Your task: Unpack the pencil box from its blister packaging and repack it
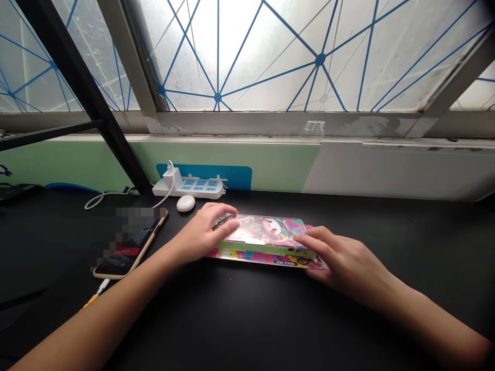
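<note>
A colourful cartoon-printed pencil box (263, 236) lies flat on the black table, its green-edged upper part sitting askew on a pink lower part (247, 258). My left hand (204, 232) grips the box's left end, with its fingers over the top. A small metal chain or clasp (220, 222) shows by those fingertips. My right hand (332, 257) holds the right end, with its fingers across the top edge and its palm low beside the pink part.
A black table (240, 314) runs under everything. A smartphone (127, 248) in a gold case lies left of my left hand, and a white earbud case (185, 203) sits behind it. Behind them stand a white power strip (189, 188) with a plugged-in charger (172, 178) and a wall-side window.
</note>
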Demonstrator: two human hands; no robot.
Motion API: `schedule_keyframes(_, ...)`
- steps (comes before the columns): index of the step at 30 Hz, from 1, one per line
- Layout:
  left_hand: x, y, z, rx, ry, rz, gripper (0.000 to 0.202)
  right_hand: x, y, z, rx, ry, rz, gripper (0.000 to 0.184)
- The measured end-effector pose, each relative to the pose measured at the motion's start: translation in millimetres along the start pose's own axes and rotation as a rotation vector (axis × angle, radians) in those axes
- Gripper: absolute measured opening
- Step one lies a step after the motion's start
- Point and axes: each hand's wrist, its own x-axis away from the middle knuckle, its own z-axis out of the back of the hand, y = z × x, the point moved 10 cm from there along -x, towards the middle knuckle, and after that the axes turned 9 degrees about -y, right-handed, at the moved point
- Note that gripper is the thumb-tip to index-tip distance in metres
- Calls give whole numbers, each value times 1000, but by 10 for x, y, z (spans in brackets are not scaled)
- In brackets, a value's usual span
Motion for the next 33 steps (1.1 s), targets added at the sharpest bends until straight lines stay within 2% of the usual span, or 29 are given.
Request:
schedule_keyframes(2,7,43,-125,-204,-87,-35,57,-6,-62,-78,-2,-43,17,46)
schedule_keyframes(4,16,51,-209,-309,-133,-51,66,8,-51,-132,-23,-79,2,54)
schedule_keyframes(9,-1,25,-256,-316,-177,-58,73,59,143,-270,-239,-215,-128,59)
schedule_keyframes(12,-7,46,-254,-348,-160,-102,72,58,211,-337,-444,-288,-194,54)
schedule_keyframes(14,-2,68,-251,-371,-130,-137,73,59,292,-365,-528,-290,-261,51)
schedule_keyframes(16,13,117,-246,-414,-88,-189,73,86,430,-413,-551,-268,-354,52)
schedule_keyframes(20,69,297,-202,-612,61,-327,72,246,824,-549,-636,-155,-629,67)
schedule_keyframes(23,110,397,-168,-721,175,-399,73,349,963,-699,-914,-116,-784,83)
schedule_keyframes(26,114,417,-168,-718,205,-443,80,339,926,-722,-1239,-41,-848,98)
schedule_keyframes(29,89,340,-78,-602,247,-424,88,286,882,-624,-1383,59,-870,96)
schedule_keyframes(31,65,177,96,-458,342,-318,84,267,886,-567,-1408,111,-874,94)
schedule_keyframes(33,45,-71,257,-262,418,-177,83,263,915,-532,-1409,154,-856,94)
